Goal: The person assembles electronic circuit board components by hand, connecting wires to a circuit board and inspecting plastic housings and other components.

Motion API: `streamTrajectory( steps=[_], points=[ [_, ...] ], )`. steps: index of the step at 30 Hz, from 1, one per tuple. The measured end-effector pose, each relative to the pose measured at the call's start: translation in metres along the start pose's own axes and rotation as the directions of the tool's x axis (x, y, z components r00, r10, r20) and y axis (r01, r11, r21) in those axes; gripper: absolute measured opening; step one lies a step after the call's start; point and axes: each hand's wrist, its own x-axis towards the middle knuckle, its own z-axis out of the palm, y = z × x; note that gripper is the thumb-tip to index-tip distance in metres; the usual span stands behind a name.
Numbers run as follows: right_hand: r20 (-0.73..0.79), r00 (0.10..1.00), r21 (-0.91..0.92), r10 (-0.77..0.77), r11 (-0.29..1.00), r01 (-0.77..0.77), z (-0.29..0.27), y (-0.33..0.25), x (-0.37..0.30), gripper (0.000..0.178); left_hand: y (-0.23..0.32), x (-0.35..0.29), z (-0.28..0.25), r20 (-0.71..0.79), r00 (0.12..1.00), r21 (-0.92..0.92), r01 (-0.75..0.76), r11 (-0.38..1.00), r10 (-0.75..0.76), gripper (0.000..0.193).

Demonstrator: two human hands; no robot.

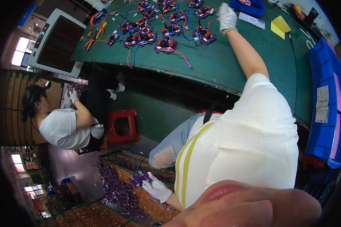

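Your left hand [158,190] grasps a purple circuit board [138,179], which lies between it and the heaped boards [117,191]; your farther right hand [227,18], beyond the green workbench's [216,70] near edge, meets a red wire [212,21], its grip unclear.

Purple PCB [141,178], wht gloves [160,190], grn tbl [212,64], yel-grn-striped top [238,143]

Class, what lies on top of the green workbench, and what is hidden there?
Wired purple circuit boards, pliers, a phone, a folded yellow card and a blue bin are visible. Whatever lies beneath the gloved right hand is covered.
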Motion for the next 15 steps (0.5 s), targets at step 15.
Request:
streamTrajectory(
  steps=[15],
  points=[
    [0.994, 0.109, -0.107, 0.011, 0.288, 0.952, 0.135, -0.066, -0.167, 0.033, 0.029, -0.075, 0.022, -0.067, 0.996, -0.188, 0.051, 0.981, -0.065, 0.033]
  ],
)
